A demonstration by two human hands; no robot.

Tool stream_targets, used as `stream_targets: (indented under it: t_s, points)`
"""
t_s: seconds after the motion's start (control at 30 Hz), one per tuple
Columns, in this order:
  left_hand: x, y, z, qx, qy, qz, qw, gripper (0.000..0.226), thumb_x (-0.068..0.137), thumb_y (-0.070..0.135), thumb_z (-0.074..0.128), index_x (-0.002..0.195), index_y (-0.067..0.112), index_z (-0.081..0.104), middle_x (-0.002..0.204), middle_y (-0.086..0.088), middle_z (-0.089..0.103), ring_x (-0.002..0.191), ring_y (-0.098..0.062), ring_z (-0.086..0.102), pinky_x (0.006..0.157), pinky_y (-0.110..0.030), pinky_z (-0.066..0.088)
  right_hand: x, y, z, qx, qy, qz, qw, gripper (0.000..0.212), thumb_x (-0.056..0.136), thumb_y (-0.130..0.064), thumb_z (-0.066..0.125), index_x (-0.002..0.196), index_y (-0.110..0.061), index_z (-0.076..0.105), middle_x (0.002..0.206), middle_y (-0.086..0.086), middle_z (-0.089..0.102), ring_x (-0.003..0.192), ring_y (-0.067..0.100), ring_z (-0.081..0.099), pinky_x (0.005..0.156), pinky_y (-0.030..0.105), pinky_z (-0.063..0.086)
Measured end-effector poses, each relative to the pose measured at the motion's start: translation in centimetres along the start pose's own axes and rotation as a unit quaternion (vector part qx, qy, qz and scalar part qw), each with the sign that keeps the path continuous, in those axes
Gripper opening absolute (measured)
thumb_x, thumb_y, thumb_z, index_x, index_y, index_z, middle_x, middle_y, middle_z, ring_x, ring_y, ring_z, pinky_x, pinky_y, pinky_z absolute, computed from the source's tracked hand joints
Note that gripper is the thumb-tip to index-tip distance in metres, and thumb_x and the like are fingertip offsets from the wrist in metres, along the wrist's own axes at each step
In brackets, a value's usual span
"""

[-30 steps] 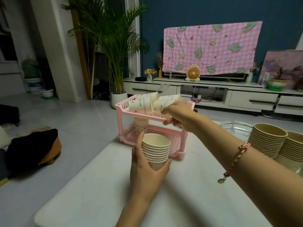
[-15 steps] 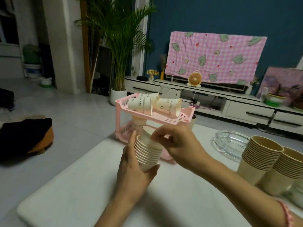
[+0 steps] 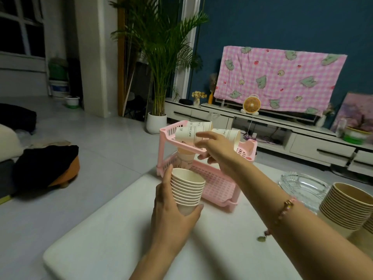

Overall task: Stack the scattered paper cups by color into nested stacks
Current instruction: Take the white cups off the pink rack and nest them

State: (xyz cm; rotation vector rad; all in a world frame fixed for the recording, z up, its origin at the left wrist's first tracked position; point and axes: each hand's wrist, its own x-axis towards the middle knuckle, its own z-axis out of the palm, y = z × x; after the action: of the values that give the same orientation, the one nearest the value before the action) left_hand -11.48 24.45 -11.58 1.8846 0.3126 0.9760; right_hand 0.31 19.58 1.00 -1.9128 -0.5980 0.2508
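Left hand (image 3: 171, 215): grip clamped round the nested white stack (image 3: 186, 191), held upright above the desk (image 3: 113, 241), mouth up, presumably to take another cup. Right hand (image 3: 217, 149): fingers spread apart, reaching to the printed white cups (image 3: 184, 135) lying sideways on the pink rack (image 3: 249, 149) top shelf; contact unclear. Brown stacks (image 3: 349, 207) stand well apart, at right.
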Motion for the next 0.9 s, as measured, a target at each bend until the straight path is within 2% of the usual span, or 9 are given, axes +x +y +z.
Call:
stream_targets:
  t_s: [0.13, 0.23, 0.33, 0.43, 0.6, 0.7, 0.8, 0.87, 0.9]
  points:
    - [0.3, -0.2, -0.4, 0.005, -0.007, -0.011, 1.0, 0.105, 0.061, 0.019, 0.082, 0.134, 0.044, 0.01, 0.132, 0.016, 0.032, 0.127, -0.015, 0.039, 0.091, -0.021, 0.032, 1.1, -0.3, 0.5, 0.079, 0.024, 0.042, 0.996, 0.034, 0.09, -0.004, 0.049, 0.123, -0.001, 0.053, 0.106, 0.015, 0.059, 0.056, 0.011, 0.05, 0.042, 0.014, 0.042]
    - [0.4, -0.5, -0.6, 0.018, -0.005, -0.021, 1.0, 0.108, 0.06, 0.02, 0.081, 0.14, 0.035, 0.009, 0.143, 0.005, 0.034, 0.125, -0.019, 0.042, 0.092, -0.025, 0.038, 0.0, -0.1, 0.1, 0.079, 0.116, -0.058, 0.988, 0.028, 0.089, -0.008, 0.054, 0.116, -0.004, 0.06, 0.1, 0.009, 0.063, 0.053, 0.009, 0.049, 0.039, 0.01, 0.039]
    - [0.4, -0.4, -0.5, 0.022, -0.001, -0.038, 0.999, 0.11, 0.061, 0.019, 0.08, 0.142, 0.032, 0.006, 0.144, 0.001, 0.036, 0.122, -0.025, 0.047, 0.09, -0.033, 0.044, -2.9, 0.1, -0.9, -0.011, 0.174, -0.2, 0.964, 0.016, 0.085, -0.007, 0.06, 0.099, -0.007, 0.068, 0.091, -0.003, 0.064, 0.067, 0.006, 0.056, 0.047, 0.01, 0.045]
    - [0.1, -0.1, 0.0, 0.026, -0.004, -0.037, 0.999, 0.11, 0.062, 0.02, 0.081, 0.141, 0.03, 0.005, 0.144, 0.001, 0.037, 0.119, -0.027, 0.049, 0.085, -0.031, 0.043, -6.1, 1.0, -1.5, -0.178, 0.113, -0.287, 0.934, 0.015, 0.083, -0.001, 0.06, 0.093, -0.007, 0.069, 0.088, -0.009, 0.063, 0.076, 0.004, 0.058, 0.067, 0.016, 0.054]
    - [-0.4, -0.3, 0.6, 0.007, -0.018, -0.032, 0.999, 0.112, 0.061, 0.017, 0.082, 0.137, 0.049, 0.006, 0.136, 0.001, 0.043, 0.118, -0.022, 0.048, 0.087, -0.033, 0.044, -8.0, 1.5, -2.3, -0.3, -0.015, -0.287, 0.91, 0.017, 0.088, -0.003, 0.053, 0.095, -0.009, 0.067, 0.105, 0.002, 0.067, 0.098, 0.017, 0.059, 0.084, 0.032, 0.054]
    - [-0.5, 0.0, 0.5, 0.01, -0.043, -0.033, 0.999, 0.113, 0.061, 0.02, 0.081, 0.138, 0.051, 0.004, 0.134, 0.002, 0.042, 0.116, -0.02, 0.048, 0.087, -0.035, 0.046, -7.5, 0.7, -3.1, -0.313, -0.059, -0.284, 0.904, 0.016, 0.09, -0.005, 0.051, 0.095, -0.01, 0.065, 0.106, 0.002, 0.066, 0.1, 0.02, 0.059, 0.086, 0.034, 0.053]
    - [-0.3, 0.5, 0.4, 0.038, -0.061, -0.001, 0.997, 0.117, 0.061, 0.025, 0.081, 0.134, 0.055, -0.004, 0.139, 0.005, 0.036, 0.122, -0.019, 0.046, 0.092, -0.036, 0.046, -6.7, 0.2, -3.8, -0.32, -0.063, -0.279, 0.903, 0.018, 0.089, -0.002, 0.051, 0.095, -0.012, 0.064, 0.102, 0.001, 0.065, 0.098, 0.019, 0.059, 0.086, 0.035, 0.053]
    - [-0.2, 0.5, 0.4, 0.061, -0.063, 0.017, 0.996, 0.117, 0.063, 0.028, 0.08, 0.127, 0.059, -0.012, 0.141, 0.004, 0.035, 0.122, -0.02, 0.046, 0.092, -0.034, 0.044, -6.8, 0.6, -3.0, -0.344, -0.093, -0.289, 0.889, 0.016, 0.089, -0.005, 0.051, 0.095, -0.014, 0.063, 0.095, -0.005, 0.062, 0.092, 0.017, 0.059, 0.08, 0.032, 0.052]
    - [-0.2, 0.3, 0.5, 0.066, -0.063, 0.016, 0.996, 0.117, 0.063, 0.03, 0.079, 0.124, 0.061, -0.016, 0.141, 0.004, 0.035, 0.122, -0.02, 0.046, 0.093, -0.033, 0.044, -7.0, 1.1, -2.2, -0.362, -0.125, -0.29, 0.877, 0.016, 0.089, -0.006, 0.05, 0.095, -0.015, 0.062, 0.09, -0.01, 0.058, 0.085, 0.012, 0.057, 0.072, 0.025, 0.05]
